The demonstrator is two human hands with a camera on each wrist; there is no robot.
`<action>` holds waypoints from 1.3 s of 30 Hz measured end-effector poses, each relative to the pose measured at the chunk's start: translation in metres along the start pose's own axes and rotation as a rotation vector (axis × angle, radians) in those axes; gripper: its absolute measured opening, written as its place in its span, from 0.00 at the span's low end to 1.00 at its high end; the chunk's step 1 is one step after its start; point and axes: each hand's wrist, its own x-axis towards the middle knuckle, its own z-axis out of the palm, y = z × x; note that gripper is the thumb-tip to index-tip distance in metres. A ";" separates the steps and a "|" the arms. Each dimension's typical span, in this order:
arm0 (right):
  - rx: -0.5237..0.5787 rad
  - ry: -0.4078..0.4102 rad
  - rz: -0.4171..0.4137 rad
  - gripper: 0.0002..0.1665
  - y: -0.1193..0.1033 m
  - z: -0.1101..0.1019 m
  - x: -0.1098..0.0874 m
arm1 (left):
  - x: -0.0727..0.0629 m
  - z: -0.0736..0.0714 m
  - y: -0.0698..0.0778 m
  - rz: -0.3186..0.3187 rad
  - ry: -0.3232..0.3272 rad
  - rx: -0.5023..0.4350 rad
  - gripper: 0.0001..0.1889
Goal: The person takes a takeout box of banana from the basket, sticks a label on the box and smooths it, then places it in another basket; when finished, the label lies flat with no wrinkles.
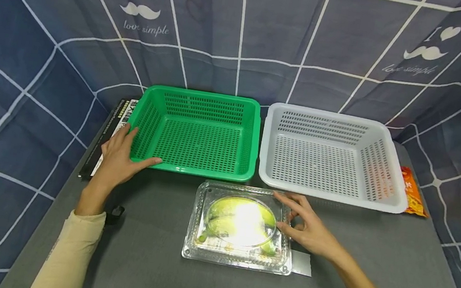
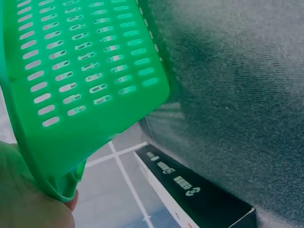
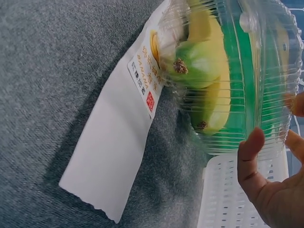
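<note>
My left hand grips the front left corner of a green plastic basket; the thumb lies along the front rim, and the fingers are at the left side. In the left wrist view, the basket's slotted wall appears tilted above the tabletop. A clear plastic clamshell box lies in front of the baskets, with yellow-green bananas inside. At its back right corner my right hand pinches the box between thumb and fingers. A white paper strip with banana lettering sticks out beside the box.
A white slotted basket stands right of the green one. Beside that lies an orange snack packet, partly behind the basket. A black and white box is at the left edge. Dark gridded cloth hangs around the grey table.
</note>
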 end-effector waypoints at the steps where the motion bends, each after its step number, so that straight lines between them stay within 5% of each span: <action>1: 0.000 0.005 -0.004 0.40 0.001 0.000 0.000 | 0.000 0.000 0.000 0.000 -0.001 0.000 0.58; 7: 0.030 0.059 -0.007 0.39 0.005 0.004 -0.005 | -0.004 -0.002 0.008 0.036 0.058 0.005 0.55; 12: 0.051 0.111 0.001 0.38 0.010 0.006 -0.015 | -0.017 0.004 0.032 0.247 0.235 -0.003 0.45; 16: 0.063 0.129 0.006 0.37 0.018 0.006 -0.029 | -0.041 0.015 0.057 0.440 0.260 -0.069 0.42; 20: -0.011 0.127 0.008 0.36 0.027 0.007 -0.041 | -0.071 0.028 0.076 0.543 0.160 -0.118 0.40; 26: -0.140 0.116 -0.032 0.37 0.038 0.009 -0.055 | -0.105 0.050 0.095 0.576 -0.073 -0.156 0.42; 35: -0.204 0.098 0.015 0.24 0.040 0.006 -0.066 | -0.119 0.064 0.103 0.664 -0.138 -0.211 0.43; 39: -0.213 0.060 0.013 0.22 0.043 0.006 -0.068 | -0.120 0.064 0.102 0.644 -0.171 -0.193 0.39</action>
